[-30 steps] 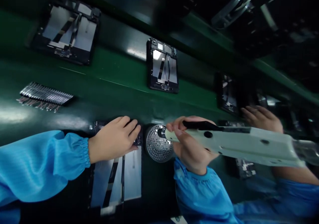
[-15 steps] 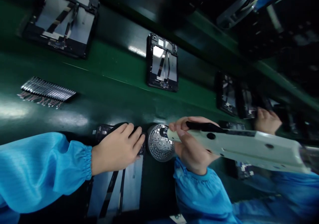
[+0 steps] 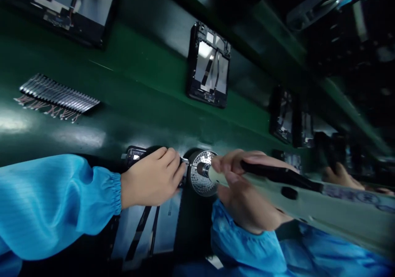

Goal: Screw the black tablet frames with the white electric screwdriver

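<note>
My left hand (image 3: 154, 176) lies across the top part of an opened tablet (image 3: 168, 227), its fingers bent over the right edge and the palm hiding much of that end. In my right hand (image 3: 247, 190) is a pale green electric screwdriver (image 3: 296, 199) with a black lever, fingers wrapped round its front end. Its thin bit points left over a round metal dish (image 3: 203, 185) with a dimpled or perforated surface. The bit's end is close to the tablet's upper right corner and my left fingertips; whether it touches cannot be made out.
A strip of silvery parts with thin wires (image 3: 58, 98) lies at the left. Another opened tablet (image 3: 210, 69) sits on the green bench (image 3: 138, 104) beyond, and one more (image 3: 68, 18) at the upper left. Several stand at the right, near a co-worker's hand (image 3: 342, 176).
My right hand has turned the screwdriver, bringing its bit from over the dish leftward to the tablet's corner. The view has shifted slightly. The co-worker's hand has moved lower right.
</note>
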Action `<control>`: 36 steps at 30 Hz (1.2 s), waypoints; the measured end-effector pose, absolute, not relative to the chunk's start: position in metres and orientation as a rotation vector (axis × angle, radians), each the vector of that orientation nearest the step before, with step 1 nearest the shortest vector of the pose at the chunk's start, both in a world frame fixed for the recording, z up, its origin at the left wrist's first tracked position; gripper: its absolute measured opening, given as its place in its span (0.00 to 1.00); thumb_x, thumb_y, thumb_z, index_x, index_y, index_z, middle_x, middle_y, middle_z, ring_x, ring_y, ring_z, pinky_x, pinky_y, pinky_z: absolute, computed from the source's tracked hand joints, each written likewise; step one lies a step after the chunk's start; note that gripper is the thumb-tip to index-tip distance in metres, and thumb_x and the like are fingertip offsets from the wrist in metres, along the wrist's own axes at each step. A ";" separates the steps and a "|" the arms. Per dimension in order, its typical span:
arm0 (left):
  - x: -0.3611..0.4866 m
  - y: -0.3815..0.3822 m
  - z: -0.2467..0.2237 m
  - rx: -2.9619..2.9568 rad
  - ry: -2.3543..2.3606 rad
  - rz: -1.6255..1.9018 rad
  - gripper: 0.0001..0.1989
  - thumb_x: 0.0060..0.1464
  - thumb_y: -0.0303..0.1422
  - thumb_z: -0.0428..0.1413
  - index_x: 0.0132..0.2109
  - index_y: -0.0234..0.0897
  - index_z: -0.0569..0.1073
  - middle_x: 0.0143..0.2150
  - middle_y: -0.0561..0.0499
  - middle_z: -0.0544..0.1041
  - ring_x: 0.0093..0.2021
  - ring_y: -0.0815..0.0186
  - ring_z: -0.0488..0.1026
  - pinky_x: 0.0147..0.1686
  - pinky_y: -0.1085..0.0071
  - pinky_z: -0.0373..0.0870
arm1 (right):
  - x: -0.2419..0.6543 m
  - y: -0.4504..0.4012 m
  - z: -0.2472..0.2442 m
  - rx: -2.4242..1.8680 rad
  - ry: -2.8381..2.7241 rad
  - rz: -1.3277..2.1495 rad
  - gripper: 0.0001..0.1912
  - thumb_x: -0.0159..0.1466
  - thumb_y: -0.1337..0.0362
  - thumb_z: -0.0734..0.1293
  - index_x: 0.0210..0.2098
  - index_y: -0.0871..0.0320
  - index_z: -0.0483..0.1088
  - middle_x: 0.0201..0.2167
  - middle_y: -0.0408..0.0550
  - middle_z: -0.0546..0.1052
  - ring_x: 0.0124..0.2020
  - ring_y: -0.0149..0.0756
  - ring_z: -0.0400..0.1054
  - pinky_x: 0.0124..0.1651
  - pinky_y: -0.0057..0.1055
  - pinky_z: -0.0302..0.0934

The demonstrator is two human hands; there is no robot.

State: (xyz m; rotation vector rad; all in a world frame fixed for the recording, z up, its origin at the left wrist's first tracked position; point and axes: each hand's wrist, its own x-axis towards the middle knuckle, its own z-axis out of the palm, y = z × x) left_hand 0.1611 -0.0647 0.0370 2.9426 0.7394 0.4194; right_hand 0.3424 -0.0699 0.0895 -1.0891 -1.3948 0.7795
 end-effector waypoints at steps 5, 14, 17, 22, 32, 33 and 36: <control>0.162 -0.066 0.036 2.933 0.735 0.462 0.27 0.68 0.42 0.48 0.59 0.19 0.72 0.52 0.28 0.77 0.50 0.45 0.74 0.48 0.54 0.68 | 0.343 -0.068 0.091 -1.090 -1.396 0.792 0.20 0.54 0.78 0.69 0.42 0.52 0.76 0.27 0.40 0.70 0.28 0.31 0.68 0.31 0.35 0.68; 0.164 -0.065 0.040 2.935 0.739 0.448 0.27 0.67 0.42 0.50 0.58 0.19 0.73 0.51 0.28 0.77 0.49 0.46 0.74 0.45 0.55 0.68 | 0.341 -0.067 0.089 -1.085 -1.383 0.836 0.20 0.53 0.81 0.67 0.40 0.54 0.76 0.27 0.40 0.71 0.28 0.31 0.67 0.32 0.34 0.67; 0.165 -0.066 0.040 2.939 0.747 0.450 0.25 0.68 0.41 0.49 0.56 0.20 0.75 0.50 0.29 0.78 0.48 0.46 0.74 0.44 0.56 0.68 | 0.341 -0.066 0.089 -1.083 -1.382 0.848 0.20 0.51 0.81 0.67 0.38 0.54 0.76 0.26 0.39 0.70 0.27 0.30 0.67 0.30 0.32 0.66; 0.165 -0.066 0.041 2.902 0.750 0.501 0.24 0.67 0.41 0.52 0.54 0.20 0.76 0.50 0.29 0.77 0.49 0.47 0.74 0.44 0.56 0.67 | 0.341 -0.063 0.085 -1.068 -1.344 0.855 0.17 0.51 0.79 0.68 0.36 0.53 0.75 0.26 0.39 0.68 0.26 0.30 0.65 0.27 0.31 0.63; 0.160 -0.064 0.036 2.877 0.753 0.451 0.28 0.66 0.44 0.51 0.59 0.22 0.71 0.52 0.31 0.76 0.51 0.46 0.73 0.49 0.54 0.67 | 0.356 -0.063 0.090 -0.988 -1.291 0.795 0.18 0.53 0.77 0.69 0.40 0.53 0.77 0.26 0.40 0.68 0.26 0.31 0.64 0.26 0.31 0.62; 0.159 -0.064 0.035 2.877 0.756 0.446 0.27 0.66 0.44 0.51 0.60 0.23 0.71 0.52 0.32 0.76 0.51 0.46 0.73 0.49 0.54 0.67 | 0.362 -0.063 0.092 -0.999 -1.265 0.753 0.18 0.52 0.76 0.70 0.40 0.53 0.77 0.25 0.40 0.68 0.26 0.31 0.64 0.26 0.31 0.62; 0.157 -0.063 0.035 2.882 0.764 0.420 0.26 0.66 0.44 0.51 0.61 0.27 0.71 0.53 0.32 0.76 0.51 0.45 0.73 0.48 0.54 0.68 | 0.375 -0.062 0.091 -1.034 -1.174 0.625 0.17 0.50 0.76 0.71 0.37 0.53 0.77 0.24 0.40 0.68 0.26 0.30 0.65 0.27 0.30 0.62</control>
